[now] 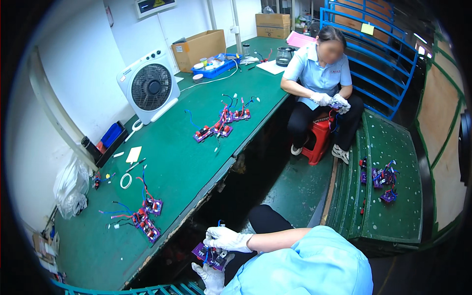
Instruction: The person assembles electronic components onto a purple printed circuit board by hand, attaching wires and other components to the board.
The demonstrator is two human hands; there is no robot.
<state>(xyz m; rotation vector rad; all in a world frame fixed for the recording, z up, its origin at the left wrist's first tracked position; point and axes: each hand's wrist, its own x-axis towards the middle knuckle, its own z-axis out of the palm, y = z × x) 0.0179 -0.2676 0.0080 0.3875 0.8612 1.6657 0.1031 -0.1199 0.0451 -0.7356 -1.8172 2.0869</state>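
A purple circuit board (209, 255) with wires and dark components is between my two gloved hands, over the gap beside the table. My left hand (212, 278), in a white glove, holds it from below at its lower edge. My right hand (227, 239), gloved too, has its fingers closed at the board's upper side, near a blue wire. What exactly the right fingertips pinch is hidden. On the green table (191, 167), a cluster of similar boards (146, 220) with red, blue and black wires lies nearest me.
More wired boards (223, 123) sit farther along the table, near a fan (151, 87) and a blue tray (216, 68). Across from me, a co-worker (319, 78) on a red stool (317, 142) handles a board. Other boards (384, 178) rest on green steps (403, 211).
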